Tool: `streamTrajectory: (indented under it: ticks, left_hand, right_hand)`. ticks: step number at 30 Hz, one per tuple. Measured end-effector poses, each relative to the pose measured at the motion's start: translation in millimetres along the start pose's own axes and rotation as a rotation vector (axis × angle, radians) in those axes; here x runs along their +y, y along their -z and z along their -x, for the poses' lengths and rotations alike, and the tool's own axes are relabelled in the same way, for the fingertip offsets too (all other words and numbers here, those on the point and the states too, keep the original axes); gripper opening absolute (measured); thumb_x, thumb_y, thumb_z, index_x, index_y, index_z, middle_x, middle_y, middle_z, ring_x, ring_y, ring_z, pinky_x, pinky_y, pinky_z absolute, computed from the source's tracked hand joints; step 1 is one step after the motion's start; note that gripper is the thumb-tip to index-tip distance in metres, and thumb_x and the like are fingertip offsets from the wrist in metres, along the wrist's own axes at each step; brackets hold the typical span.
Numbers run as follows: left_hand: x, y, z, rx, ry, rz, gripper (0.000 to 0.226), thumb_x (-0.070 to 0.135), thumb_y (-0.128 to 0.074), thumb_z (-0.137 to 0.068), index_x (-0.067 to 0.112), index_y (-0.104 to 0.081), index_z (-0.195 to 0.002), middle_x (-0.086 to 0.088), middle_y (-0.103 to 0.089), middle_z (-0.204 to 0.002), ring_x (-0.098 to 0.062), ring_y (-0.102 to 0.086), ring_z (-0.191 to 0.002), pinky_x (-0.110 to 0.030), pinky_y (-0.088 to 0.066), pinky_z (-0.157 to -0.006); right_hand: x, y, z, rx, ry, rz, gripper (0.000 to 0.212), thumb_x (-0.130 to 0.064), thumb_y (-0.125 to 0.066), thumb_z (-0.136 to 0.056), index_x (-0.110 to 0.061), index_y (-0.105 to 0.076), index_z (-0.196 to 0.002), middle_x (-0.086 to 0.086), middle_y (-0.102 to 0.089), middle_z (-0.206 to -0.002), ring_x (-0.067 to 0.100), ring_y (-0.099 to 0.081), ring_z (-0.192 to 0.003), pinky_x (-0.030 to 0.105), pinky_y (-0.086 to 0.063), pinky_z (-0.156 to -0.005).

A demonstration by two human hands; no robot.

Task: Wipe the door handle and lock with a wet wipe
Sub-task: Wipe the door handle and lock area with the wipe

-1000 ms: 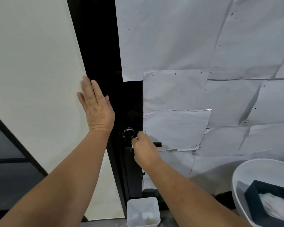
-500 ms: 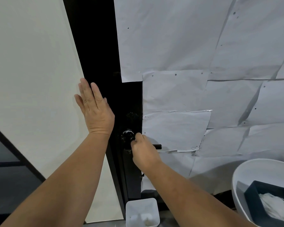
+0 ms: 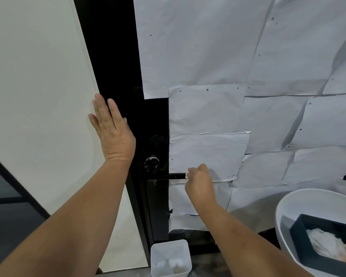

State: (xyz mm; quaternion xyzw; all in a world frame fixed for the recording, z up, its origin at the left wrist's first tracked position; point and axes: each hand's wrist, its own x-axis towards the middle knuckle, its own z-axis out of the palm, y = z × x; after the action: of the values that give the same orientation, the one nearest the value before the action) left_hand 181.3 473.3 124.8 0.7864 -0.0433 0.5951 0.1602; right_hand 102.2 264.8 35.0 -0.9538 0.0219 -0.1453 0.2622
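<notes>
A black door [image 3: 116, 56] stands in front of me, most of its panel covered with taped white paper sheets [image 3: 208, 47]. On its black edge strip sit a round lock knob [image 3: 151, 162] smeared with white and a black lever handle [image 3: 168, 176]. My left hand [image 3: 113, 128] lies flat, fingers straight, against the white wall [image 3: 38, 86] at the door frame. My right hand [image 3: 200, 182] pinches a small white wad [image 3: 187, 174] against the outer end of the lever handle.
A small white plastic bin [image 3: 169, 256] stands on the floor below the handle. At the lower right is a white basin [image 3: 288, 206] holding a dark blue tray [image 3: 300, 236] with white cloth [image 3: 326, 244]. A dark glass panel is at the lower left.
My right hand has moved right along the lever handle, from beside the round knob to the handle's outer end. My left hand stays flat on the wall.
</notes>
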Motion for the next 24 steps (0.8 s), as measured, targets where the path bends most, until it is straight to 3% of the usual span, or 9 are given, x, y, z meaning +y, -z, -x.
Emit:
streamTrajectory:
  ticks: [2,6,8,10,12,14,15,20,24]
  left_hand:
    - [0,0,0,0.000,0.000,0.005,0.048,0.005,-0.032,-0.102,-0.004,-0.011,-0.144,-0.038,-0.022,-0.147,-0.047,-0.019,-0.141,-0.053,-0.006,-0.118]
    - [-1,-1,0,-0.003,0.010,0.012,0.049,0.005,-0.033,-0.101,-0.004,-0.010,-0.144,-0.038,-0.022,-0.148,-0.047,-0.018,-0.142,-0.054,-0.006,-0.118]
    - [-1,-1,0,0.000,0.011,0.008,0.049,0.005,-0.032,-0.101,-0.004,-0.010,-0.144,-0.037,-0.022,-0.148,-0.046,-0.018,-0.142,-0.054,-0.007,-0.118]
    - [-1,-2,1,0.001,0.012,0.003,0.049,0.005,-0.032,-0.102,-0.004,-0.010,-0.144,-0.037,-0.023,-0.148,-0.046,-0.018,-0.142,-0.053,-0.006,-0.118]
    - [-1,-2,1,0.004,0.006,-0.005,0.050,0.005,-0.034,-0.101,-0.004,-0.010,-0.144,-0.037,-0.023,-0.148,-0.045,-0.018,-0.142,-0.053,-0.007,-0.118]
    - [-2,-3,1,0.012,0.002,-0.005,0.050,0.005,-0.034,-0.101,-0.004,-0.011,-0.144,-0.036,-0.023,-0.148,-0.045,-0.018,-0.142,-0.053,-0.008,-0.118]
    - [-3,-3,1,0.016,0.004,0.000,0.049,0.005,-0.034,-0.101,-0.004,-0.012,-0.144,-0.036,-0.024,-0.148,-0.045,-0.019,-0.141,-0.053,-0.007,-0.118]
    - [-4,-4,1,0.033,0.001,0.027,0.049,0.005,-0.034,-0.101,-0.004,-0.013,-0.144,-0.034,-0.022,-0.147,-0.045,-0.020,-0.141,-0.053,-0.008,-0.118]
    - [-6,-6,6,0.040,-0.028,0.021,0.063,0.003,-0.035,-0.100,0.003,0.004,-0.150,-0.028,-0.012,-0.149,-0.043,-0.017,-0.143,-0.053,-0.007,-0.118]
  right_hand:
    - [1,-1,-1,0.061,-0.189,-0.213,0.019,0.003,-0.047,-0.087,-0.001,-0.061,-0.076,0.009,-0.047,-0.076,0.020,-0.044,-0.064,0.024,-0.033,-0.056]
    - [-4,-11,-3,0.160,-0.625,-0.699,0.030,-0.003,-0.046,-0.084,-0.010,-0.046,-0.055,0.010,-0.044,-0.059,0.021,-0.037,-0.055,0.027,-0.028,-0.053]
    - [-7,-14,-4,0.175,-0.824,-1.019,0.023,0.000,-0.048,-0.083,-0.007,-0.057,-0.063,0.010,-0.052,-0.065,0.023,-0.049,-0.061,0.031,-0.036,-0.056]
    - [-7,-12,-5,0.038,-0.994,-1.144,0.013,-0.001,-0.052,-0.084,-0.007,-0.063,-0.087,0.005,-0.060,-0.084,0.022,-0.056,-0.077,0.030,-0.044,-0.066]
    - [-12,-17,-1,-0.160,-0.926,-0.666,0.023,-0.005,-0.054,-0.084,-0.016,-0.059,-0.105,-0.004,-0.058,-0.102,0.015,-0.056,-0.090,0.021,-0.045,-0.073]
    - [-21,-14,-3,-0.001,-1.194,-1.429,0.020,0.002,-0.050,-0.088,-0.012,-0.055,-0.102,0.005,-0.058,-0.091,0.016,-0.059,-0.076,0.022,-0.051,-0.069]
    - [-29,-12,-2,-0.018,-1.159,-1.637,0.021,0.006,-0.045,-0.090,-0.010,-0.053,-0.102,0.009,-0.056,-0.083,0.017,-0.058,-0.068,0.023,-0.053,-0.064]
    - [-51,-11,-2,-0.092,-1.145,-1.641,0.023,0.016,-0.042,-0.090,0.009,-0.056,-0.107,0.018,-0.056,-0.086,0.018,-0.054,-0.061,0.023,-0.057,-0.053]
    - [-69,6,12,-0.418,-0.898,-1.501,0.014,0.011,-0.044,-0.092,0.008,-0.058,-0.093,0.020,-0.060,-0.088,0.019,-0.058,-0.067,0.027,-0.057,-0.070]
